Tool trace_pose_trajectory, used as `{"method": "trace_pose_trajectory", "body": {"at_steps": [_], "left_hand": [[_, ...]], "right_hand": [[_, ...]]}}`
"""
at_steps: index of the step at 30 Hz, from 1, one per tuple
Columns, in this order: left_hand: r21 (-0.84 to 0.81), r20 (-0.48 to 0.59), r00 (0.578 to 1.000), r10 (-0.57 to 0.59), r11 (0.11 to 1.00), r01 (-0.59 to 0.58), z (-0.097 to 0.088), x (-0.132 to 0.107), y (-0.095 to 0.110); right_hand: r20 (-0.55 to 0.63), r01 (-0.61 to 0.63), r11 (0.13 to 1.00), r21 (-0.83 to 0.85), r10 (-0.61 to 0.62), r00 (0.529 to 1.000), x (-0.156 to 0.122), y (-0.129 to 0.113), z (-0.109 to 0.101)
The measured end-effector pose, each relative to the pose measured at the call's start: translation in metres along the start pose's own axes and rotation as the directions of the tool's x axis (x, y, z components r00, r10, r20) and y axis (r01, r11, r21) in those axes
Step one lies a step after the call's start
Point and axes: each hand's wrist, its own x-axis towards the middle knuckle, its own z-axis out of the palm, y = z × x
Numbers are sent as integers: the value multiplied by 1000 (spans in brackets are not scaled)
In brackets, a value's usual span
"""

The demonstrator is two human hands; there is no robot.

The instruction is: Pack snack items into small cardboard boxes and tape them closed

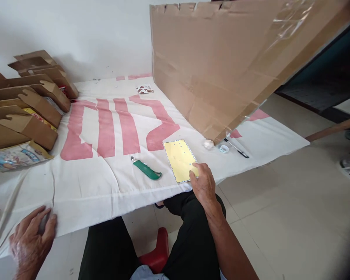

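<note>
My right hand [203, 182] rests on the near corner of a yellow rectangular card [179, 158] lying on a white cloth with large pink letters [105, 128]; the fingers curl over the card's edge, pinching it. My left hand [32, 237] lies flat with fingers spread on the cloth's near left edge. A green utility knife [146, 169] lies on the cloth just left of the card, untouched. A big sheet of brown cardboard [221, 62] stands tilted at the back right of the cloth.
Several folded cardboard boxes [26, 112] and a printed plastic packet [16, 155] sit at the left. A tape roll [223, 148], a pen [237, 148] and a small white wad [208, 144] lie by the cardboard's foot. A red stool [157, 252] shows between my legs. Tiled floor lies to the right.
</note>
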Motion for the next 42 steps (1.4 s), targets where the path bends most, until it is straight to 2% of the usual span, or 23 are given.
{"method": "trace_pose_trajectory", "body": {"at_steps": [3,6,8,10,12,14,16,18,24,27,32,34,36,38,42], "left_hand": [[-4,-41,997,-59,998,59,-2,3,15],[-12,-51,997,-52,999,51,-4,5,20],[8,-40,998,-39,999,39,-5,6,20],[28,-28,999,-17,999,18,-6,7,19],[34,-28,1000,3,999,-2,-6,7,19],[34,-36,999,6,999,-5,-6,8,20],[29,-38,999,-1,1000,3,-6,8,22],[25,-41,999,-10,1000,11,-7,7,24],[36,-61,998,-9,999,11,-6,6,28],[46,-57,998,-3,999,6,-5,6,25],[53,-14,1000,10,999,-9,-9,11,23],[25,-2,999,48,999,-48,-9,16,34],[-50,-7,991,132,990,-132,-5,21,57],[-164,3,968,251,955,-247,4,26,89],[-393,87,889,450,836,-384,31,29,155]], "right_hand": [[-12,11,1000,-3,-11,1000,2,5,1],[-52,14,999,-52,-17,999,3,1,-4],[-123,43,997,-58,-50,991,5,-12,-10],[-117,152,988,-2,-151,982,7,-33,-12],[15,312,945,100,-315,949,7,-58,-7],[194,425,889,171,-453,870,5,-82,4],[312,487,857,167,-515,799,1,-99,18],[355,526,842,121,-532,769,-4,-109,29],[335,607,791,76,-593,732,-18,-113,34],[312,607,788,101,-604,733,-21,-112,34],[317,541,794,279,-607,728,-10,-110,31],[310,487,791,370,-599,738,3,-111,31],[294,439,793,422,-578,762,19,-115,35],[319,401,803,440,-558,766,35,-122,42],[440,374,839,396,-531,724,56,-133,58]]}}
